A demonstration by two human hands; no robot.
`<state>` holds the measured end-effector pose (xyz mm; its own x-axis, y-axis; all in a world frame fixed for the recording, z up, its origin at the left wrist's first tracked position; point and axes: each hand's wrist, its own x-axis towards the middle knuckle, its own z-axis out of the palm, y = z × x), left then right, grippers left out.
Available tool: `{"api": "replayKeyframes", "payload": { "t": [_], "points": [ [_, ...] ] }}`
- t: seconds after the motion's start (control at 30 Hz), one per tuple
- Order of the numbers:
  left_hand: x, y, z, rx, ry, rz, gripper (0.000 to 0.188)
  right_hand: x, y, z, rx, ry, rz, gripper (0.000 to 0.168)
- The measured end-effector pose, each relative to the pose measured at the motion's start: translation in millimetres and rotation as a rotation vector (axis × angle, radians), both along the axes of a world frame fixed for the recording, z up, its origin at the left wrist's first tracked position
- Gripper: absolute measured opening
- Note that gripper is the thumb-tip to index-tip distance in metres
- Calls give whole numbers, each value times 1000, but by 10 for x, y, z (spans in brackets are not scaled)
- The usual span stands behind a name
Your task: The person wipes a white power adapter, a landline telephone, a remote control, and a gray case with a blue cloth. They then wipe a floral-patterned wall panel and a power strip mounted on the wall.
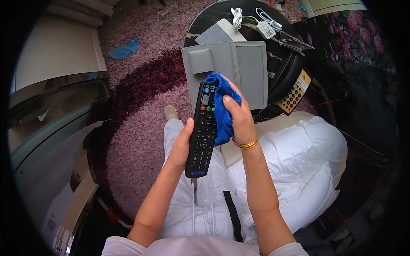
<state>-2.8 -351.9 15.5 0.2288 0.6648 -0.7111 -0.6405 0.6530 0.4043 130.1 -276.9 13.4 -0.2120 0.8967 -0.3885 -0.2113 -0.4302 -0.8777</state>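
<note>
My left hand (182, 145) grips a long black remote control (202, 140) by its left side, with the thumb along the edge. The remote is held above my lap, its button face turned up and its top end pointing away from me. In my right hand (241, 116) is a bunched blue microfibre cloth (225, 112), pinched under the thumb. The cloth lies against the remote's upper right edge and wraps over its top corner, covering part of the buttons there. The fingers of my right hand are partly hidden behind the cloth.
A round black marble-patterned table (205, 20) carries a grey leather folder (224, 76), a grey box (217, 32), white cables (237, 19) and a telephone (291, 89). White bedding (294, 160) lies on a seat at my right. A torn blue scrap (124, 49) rests on the purple rug (141, 140).
</note>
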Motion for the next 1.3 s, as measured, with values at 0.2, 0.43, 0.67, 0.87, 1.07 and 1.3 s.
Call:
{"api": "replayKeyframes", "payload": {
  "t": [0.2,0.43,0.67,0.87,1.07,1.3],
  "points": [
    [-97,35,-32,303,369,-261,53,-3,-32,-12,-123,39,10,41],
    [-118,21,-28,196,163,-126,53,-58,-48,51,-305,320,-129,28],
    [-142,37,-104,100,-106,-30,50,28,-119,-72,-499,492,-162,32],
    [-33,142,-21,24,65,-42,51,-3,-342,-115,-418,318,-82,29],
    [50,140,-58,155,160,-78,55,36,-318,-65,-291,136,4,40],
    [35,210,-41,403,519,-274,51,44,-226,-102,-307,14,12,39]
  ]
}}
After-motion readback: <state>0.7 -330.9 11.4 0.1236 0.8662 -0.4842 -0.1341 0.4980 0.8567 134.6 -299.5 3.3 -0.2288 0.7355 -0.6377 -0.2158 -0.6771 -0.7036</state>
